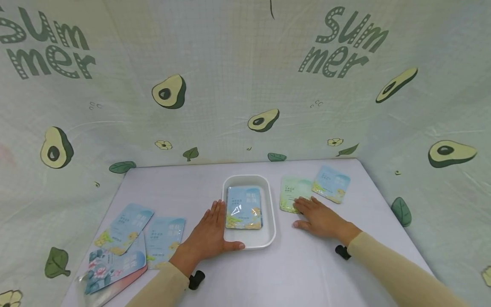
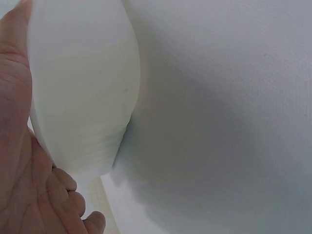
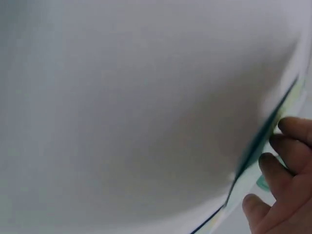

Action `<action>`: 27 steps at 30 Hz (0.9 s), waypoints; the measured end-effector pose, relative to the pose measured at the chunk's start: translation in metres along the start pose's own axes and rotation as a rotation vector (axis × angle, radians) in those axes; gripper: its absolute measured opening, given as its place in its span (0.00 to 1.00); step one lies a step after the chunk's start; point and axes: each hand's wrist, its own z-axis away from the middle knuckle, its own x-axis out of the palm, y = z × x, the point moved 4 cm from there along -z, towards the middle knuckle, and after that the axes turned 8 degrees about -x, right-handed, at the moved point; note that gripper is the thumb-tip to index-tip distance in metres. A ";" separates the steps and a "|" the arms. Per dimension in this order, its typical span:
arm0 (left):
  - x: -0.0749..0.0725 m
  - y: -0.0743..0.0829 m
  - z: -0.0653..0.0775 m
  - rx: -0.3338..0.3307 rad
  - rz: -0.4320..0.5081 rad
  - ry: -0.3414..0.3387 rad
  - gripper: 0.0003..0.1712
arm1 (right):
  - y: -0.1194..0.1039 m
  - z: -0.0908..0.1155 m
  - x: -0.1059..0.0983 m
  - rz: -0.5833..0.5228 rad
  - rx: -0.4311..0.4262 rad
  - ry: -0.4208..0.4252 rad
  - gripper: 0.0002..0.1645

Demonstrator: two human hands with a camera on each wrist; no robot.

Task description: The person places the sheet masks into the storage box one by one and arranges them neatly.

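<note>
**White table: both hands in contact**

White tray mid-table. Left hand flat along its left side, fingers straight, unclamped. Right hand fingers extended, thumb apart. Blue packet inside tray; green packet right of tray, under right fingertips.

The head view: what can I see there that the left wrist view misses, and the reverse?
Only the head view shows the right hand touching a green packet, the blue packet inside the tray, and the floral packet.

Only the left wrist view shows the palm side of the left hand.

Both show that hand against the tray, plus the white table surface.
</note>
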 end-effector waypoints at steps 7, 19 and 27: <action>-0.001 -0.001 0.001 -0.002 -0.003 0.004 0.82 | 0.031 -0.014 -0.024 -0.007 0.129 0.111 0.48; 0.003 -0.001 -0.001 0.001 0.000 -0.002 0.83 | 0.071 -0.049 -0.029 0.008 0.300 -0.033 0.74; 0.003 -0.002 -0.002 0.001 0.008 0.003 0.83 | 0.073 -0.056 -0.028 -0.021 0.313 -0.102 0.73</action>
